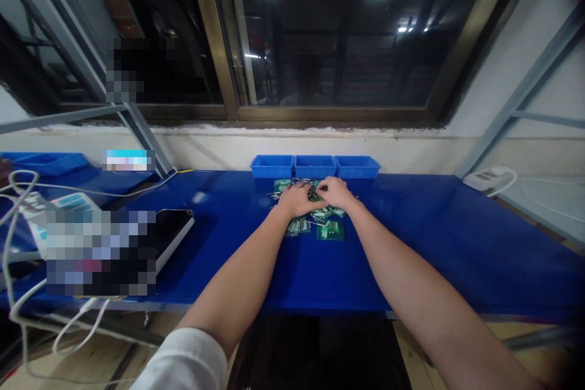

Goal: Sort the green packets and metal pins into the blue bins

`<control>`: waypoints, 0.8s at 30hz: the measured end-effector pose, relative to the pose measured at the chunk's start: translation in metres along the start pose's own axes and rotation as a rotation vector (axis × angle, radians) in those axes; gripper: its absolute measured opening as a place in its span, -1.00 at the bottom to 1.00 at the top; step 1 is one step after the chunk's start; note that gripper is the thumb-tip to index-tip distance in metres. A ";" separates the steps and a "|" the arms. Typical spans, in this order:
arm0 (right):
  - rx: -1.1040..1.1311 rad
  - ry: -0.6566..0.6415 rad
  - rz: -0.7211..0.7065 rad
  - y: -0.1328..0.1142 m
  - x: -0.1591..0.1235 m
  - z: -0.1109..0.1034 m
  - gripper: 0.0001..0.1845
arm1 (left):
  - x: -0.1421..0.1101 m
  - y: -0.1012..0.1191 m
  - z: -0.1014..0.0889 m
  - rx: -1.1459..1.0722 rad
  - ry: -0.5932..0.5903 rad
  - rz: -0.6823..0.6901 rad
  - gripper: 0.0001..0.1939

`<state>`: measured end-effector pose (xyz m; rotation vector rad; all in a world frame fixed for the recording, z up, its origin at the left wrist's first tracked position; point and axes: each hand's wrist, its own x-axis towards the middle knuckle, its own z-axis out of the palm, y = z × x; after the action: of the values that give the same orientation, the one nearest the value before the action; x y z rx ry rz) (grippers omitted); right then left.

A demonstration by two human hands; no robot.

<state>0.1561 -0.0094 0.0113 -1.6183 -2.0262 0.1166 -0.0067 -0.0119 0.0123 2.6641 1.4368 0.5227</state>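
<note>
Remotely I log left hand (296,200) and right hand (336,192) close together over green packets (331,231), grip unclear, handling seemingly midway, much lying loosely heaped.

"What does the person have on?"

"A white sleeve (187,359), down at seven o'clock. It is short, ending around the left elbow in a loose, rounded hem."

"Any pattern to it?"

"The part in view is plain, with soft grey shading in the folds."

"And past the hem?"

"The left forearm (247,268) is bare, narrowing toward the left hand (299,200), also bare, at six o'clock near the dial's centre."

"The other side?"

"The right forearm (411,268) enters view bare at about four o'clock, broad there and tapering to the bare right hand (336,192)."

"Fingernails?"

"Too small to make out."
</note>
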 end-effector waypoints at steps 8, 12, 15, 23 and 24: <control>0.193 0.145 -0.162 0.005 0.002 -0.002 -0.87 | 0.001 -0.003 -0.005 -0.047 0.172 0.061 -0.48; 0.377 0.214 -0.102 0.001 0.002 -0.003 -0.86 | 0.004 -0.005 -0.006 -0.062 0.252 0.064 -0.64; 0.580 0.222 -0.055 0.000 0.004 -0.002 -0.83 | 0.005 -0.005 -0.006 -0.105 0.292 0.083 -0.69; 0.922 0.189 0.073 -0.003 0.006 0.001 -0.66 | 0.004 -0.002 -0.007 -0.302 0.290 0.076 -0.74; 0.933 0.200 0.083 -0.003 0.006 0.001 -0.64 | 0.003 -0.001 -0.007 -0.315 0.285 0.066 -0.72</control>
<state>0.1519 -0.0045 0.0140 -1.0424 -1.3977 0.7687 -0.0081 -0.0092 0.0198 2.4642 1.2041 1.0740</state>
